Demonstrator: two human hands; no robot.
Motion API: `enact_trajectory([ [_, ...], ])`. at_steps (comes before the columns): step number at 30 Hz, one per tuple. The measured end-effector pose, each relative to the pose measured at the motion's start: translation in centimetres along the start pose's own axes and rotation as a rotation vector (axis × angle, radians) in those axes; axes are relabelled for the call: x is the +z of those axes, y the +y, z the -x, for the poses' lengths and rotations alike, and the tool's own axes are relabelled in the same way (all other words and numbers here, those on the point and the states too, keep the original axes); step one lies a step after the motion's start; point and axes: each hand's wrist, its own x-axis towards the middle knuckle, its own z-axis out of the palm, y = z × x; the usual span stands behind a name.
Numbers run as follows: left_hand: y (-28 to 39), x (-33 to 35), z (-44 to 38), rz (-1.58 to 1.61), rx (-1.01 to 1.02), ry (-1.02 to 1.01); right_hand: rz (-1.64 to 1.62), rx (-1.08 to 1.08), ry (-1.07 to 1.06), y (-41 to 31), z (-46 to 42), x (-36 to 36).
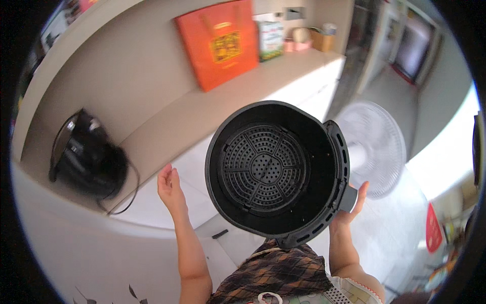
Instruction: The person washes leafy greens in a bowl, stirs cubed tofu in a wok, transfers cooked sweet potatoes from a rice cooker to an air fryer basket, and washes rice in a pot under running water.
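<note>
A round black air fryer basket (262, 224) is held up in front of my body, its open top facing me. A perforated crisper plate (265, 169) lies at its bottom, and a few small crumbs dot the inner wall. My right hand (347, 214) grips the handle (348, 199) at the basket's right side; the rim hides part of the fingers. My left hand (171, 188) is raised left of the basket, apart from it, with loosely bent fingers and nothing held. Beyond it, the black air fryer body (93, 155) stands on the counter, blurred, with its cord beside it.
On the beige counter (167, 129) stand an orange-red paper bag (228, 45), a printed packet (270, 40) and small boxes (322, 40). A white standing fan (374, 148) is close behind my right hand. A doorway (412, 45) lies at the far right.
</note>
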Motion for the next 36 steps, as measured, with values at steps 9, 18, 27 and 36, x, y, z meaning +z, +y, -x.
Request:
enact_trajectory([
  [9, 5.2, 11.1, 17.0, 0.300, -0.084, -0.420, 0.032, -0.367, 0.375, -16.5, 13.2, -11.7],
  [18, 13.1, 24.9, 40.9, 0.584, 0.075, -1.053, -0.081, -0.648, 0.650, -30.2, 21.7, -33.8],
  [27, 15.7, 44.1, 72.1, 0.603, -0.171, -1.889, 0.153, -0.794, 1.233, -42.7, 27.5, -62.1],
  [36, 16.6, 59.4, 91.5, 0.188, -0.356, -2.428, 0.132, -0.739, 1.447, -55.6, 22.8, -73.8],
])
